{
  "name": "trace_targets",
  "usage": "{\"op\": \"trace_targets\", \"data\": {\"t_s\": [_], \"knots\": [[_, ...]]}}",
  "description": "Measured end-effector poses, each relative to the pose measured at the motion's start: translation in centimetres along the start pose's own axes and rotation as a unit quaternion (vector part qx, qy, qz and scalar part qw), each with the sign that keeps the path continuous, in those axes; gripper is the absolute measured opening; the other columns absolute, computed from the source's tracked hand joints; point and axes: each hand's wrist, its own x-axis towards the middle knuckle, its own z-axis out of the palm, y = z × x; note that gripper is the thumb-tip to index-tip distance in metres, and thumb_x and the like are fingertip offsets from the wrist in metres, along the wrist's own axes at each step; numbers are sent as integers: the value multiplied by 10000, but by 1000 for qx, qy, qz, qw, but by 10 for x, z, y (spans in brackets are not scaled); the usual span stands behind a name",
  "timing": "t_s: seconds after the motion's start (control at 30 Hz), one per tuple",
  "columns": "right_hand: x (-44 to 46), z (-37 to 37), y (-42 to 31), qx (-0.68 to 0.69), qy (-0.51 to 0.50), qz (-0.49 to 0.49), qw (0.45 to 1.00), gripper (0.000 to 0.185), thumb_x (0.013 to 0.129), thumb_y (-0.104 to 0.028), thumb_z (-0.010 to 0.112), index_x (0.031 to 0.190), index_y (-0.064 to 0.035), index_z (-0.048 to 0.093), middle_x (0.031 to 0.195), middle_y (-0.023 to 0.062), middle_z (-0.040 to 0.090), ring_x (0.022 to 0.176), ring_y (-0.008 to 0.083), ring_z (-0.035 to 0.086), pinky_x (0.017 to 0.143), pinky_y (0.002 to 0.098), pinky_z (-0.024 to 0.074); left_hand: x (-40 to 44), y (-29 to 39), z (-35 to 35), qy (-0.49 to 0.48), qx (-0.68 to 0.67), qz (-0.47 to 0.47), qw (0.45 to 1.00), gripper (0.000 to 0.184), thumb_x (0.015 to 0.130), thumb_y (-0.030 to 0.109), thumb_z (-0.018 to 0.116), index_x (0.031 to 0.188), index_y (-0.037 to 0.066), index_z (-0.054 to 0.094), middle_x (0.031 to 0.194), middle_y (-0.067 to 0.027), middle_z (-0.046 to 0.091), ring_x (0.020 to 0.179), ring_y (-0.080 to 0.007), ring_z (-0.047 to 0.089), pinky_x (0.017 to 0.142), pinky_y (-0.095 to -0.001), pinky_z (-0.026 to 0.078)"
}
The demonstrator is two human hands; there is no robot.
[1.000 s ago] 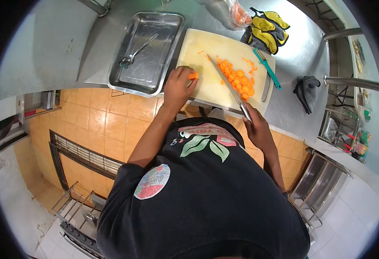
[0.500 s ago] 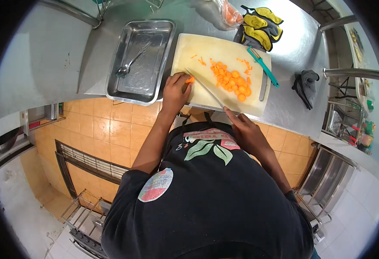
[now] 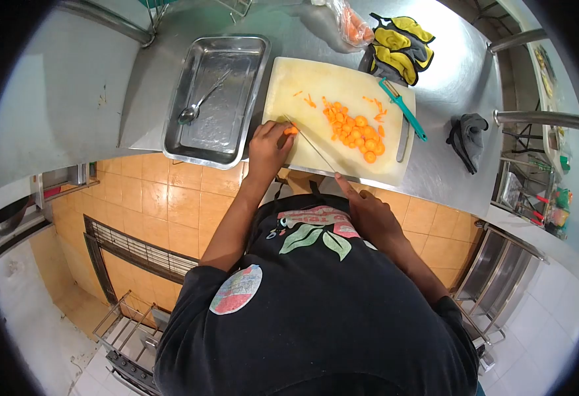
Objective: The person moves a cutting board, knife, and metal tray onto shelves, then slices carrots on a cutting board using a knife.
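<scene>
Since one second ago, the knife (image 3: 312, 145) has moved away from the side of the carrot slices (image 3: 356, 131), and its blade is now close to the carrot piece (image 3: 291, 131); the right hand (image 3: 372, 212) has moved with it, nearer to the body, while the left hand (image 3: 268, 150) has stayed at almost the same place on the cutting board (image 3: 329, 74). The left hand is closed on the carrot piece with bent fingers, and the orange end comes out from the fingertips, above the near left part of the board. The left elbow is bent and points outward, and from there the forearm goes up and forward to the board, with the wrist nearly straight. The right hand is clamped on the knife, whose handle is mostly hidden inside the hand; the index finger is stretched forward in the direction of the blade. This hand is just beyond the near edge of the board, close to the front of the shirt (image 3: 329, 290). The right forearm comes from the lower right and is inclined toward the middle. The blade lies diagonally, its tip toward the far left. The slices are together on the right half of the board, near the peeler (image 3: 405, 111). To the left of the board is the metal tray (image 3: 257, 92), with a spoon (image 3: 189, 114) inside.
</scene>
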Motion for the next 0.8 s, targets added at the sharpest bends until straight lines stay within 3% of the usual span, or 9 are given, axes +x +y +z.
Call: {"op": "trace_targets", "data": {"t_s": [0.13,0.37,0.47,0.8], "knots": [[13,17,16,45,46,-53,997,668,930,-99,508,1530,-268,268,862,221,616,749,438,638,686,536,515,0,-2,2,10,-13,11,1000,256,747,59,756,995,68,692,917,-101,663,834,-332,623,748,-409,525],[8,24,22,63,57,-54,995,682,918,-94,532,1525,-262,272,828,221,618,710,419,644,654,523,519,0,2,5,32,15,8,999,231,746,21,768,963,49,695,907,-99,686,804,-289,664,718,-368,537],[-5,27,39,53,37,-55,996,684,922,-121,552,1527,-260,263,835,238,621,703,424,652,639,510,525,0,-8,7,33,-2,-15,999,238,759,59,751,988,65,687,922,-111,664,842,-332,626,756,-411,522],[-2,26,47,60,44,-96,993,713,934,-153,547,1547,-281,203,801,219,604,692,415,645,640,520,514,-3,0,-2,41,6,37,998,257,748,55,756,993,57,677,940,-115,670,849,-338,631,754,-409,526]]}}
